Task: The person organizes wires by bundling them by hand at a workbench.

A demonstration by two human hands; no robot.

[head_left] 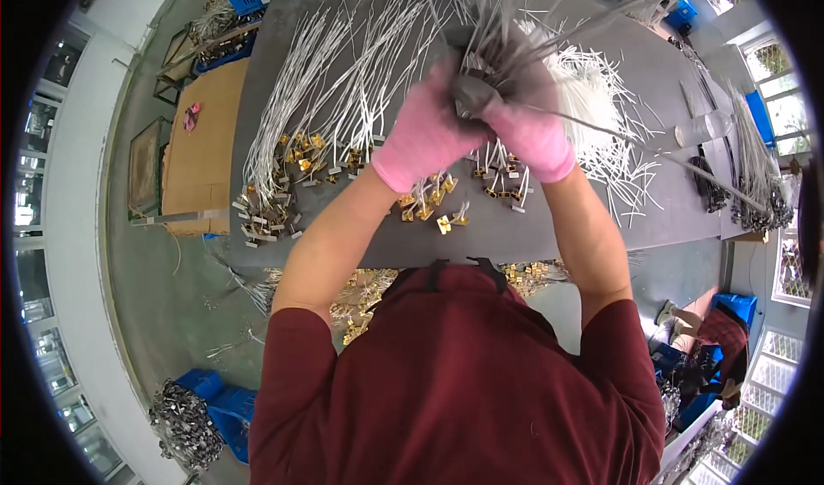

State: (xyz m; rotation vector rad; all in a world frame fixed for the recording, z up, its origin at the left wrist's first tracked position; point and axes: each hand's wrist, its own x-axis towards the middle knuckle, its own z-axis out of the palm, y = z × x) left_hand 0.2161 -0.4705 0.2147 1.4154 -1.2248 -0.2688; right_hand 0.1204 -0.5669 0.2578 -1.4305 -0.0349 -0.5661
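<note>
A bundle of grey wires is clenched by both pink-gloved hands, left hand and right hand, above the grey table. White wires with brass terminals are spread left of the bundle, loose white strips right.

Both gloved hands — left hand, right hand — clenched together

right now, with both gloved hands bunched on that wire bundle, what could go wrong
The left hand and right hand grip the wire bundle tightly; loose strands fan upward and may slip out. Gold terminals dangling below could snag the white wires on the table. Some terminals lie near the table's front edge and might get knocked off.
</note>
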